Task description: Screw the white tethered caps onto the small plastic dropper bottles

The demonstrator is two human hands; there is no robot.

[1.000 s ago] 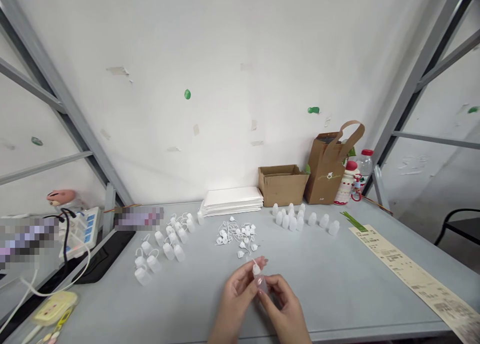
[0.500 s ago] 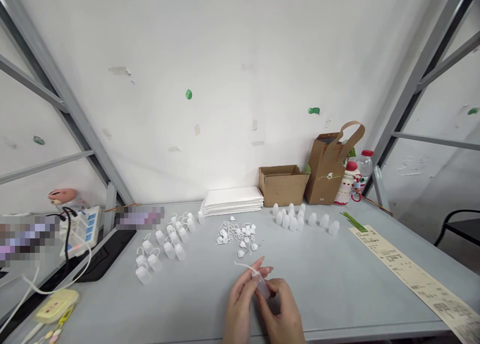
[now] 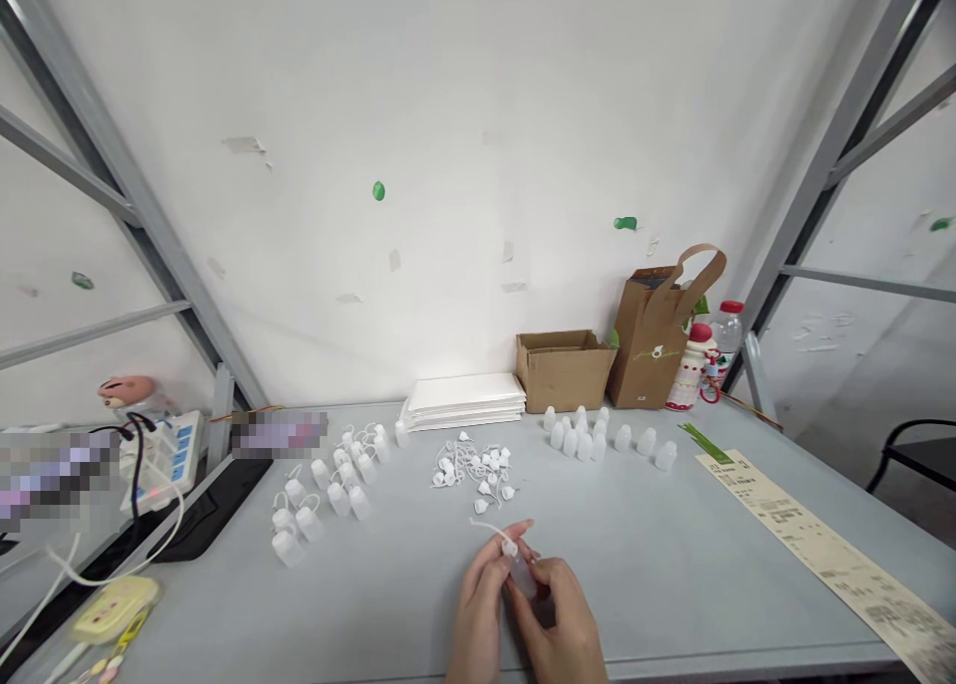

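Between both hands, over the front of the desk, is a small translucent plastic bottle [image 3: 523, 576] with a white cap on its top end. A thin white strap sticks out from that cap to the upper left. My left hand [image 3: 482, 594] is closed around the cap end, thumb pressed on it. Fingers of my right hand [image 3: 557, 614] pinch the lower body. Just beyond my hands lies a loose pile of white caps with straps [image 3: 470, 463]. Capped bottles with looped straps [image 3: 340, 500] stand to the left. Uncapped bottles [image 3: 583, 440] stand to the right.
Against the wall are a stack of white boards [image 3: 464, 403], an open cardboard box [image 3: 566, 375], a brown paper bag [image 3: 646, 355] and drink bottles [image 3: 691, 370]. A long printed paper strip [image 3: 814, 545] lies right. A power strip [image 3: 175, 455], cables and a yellow case [image 3: 116, 606] lie left.
My left fingertips have shifted slightly around the cap, and the bottle shows a little more between my hands. The view has moved slightly; the things on the desk stay in place.
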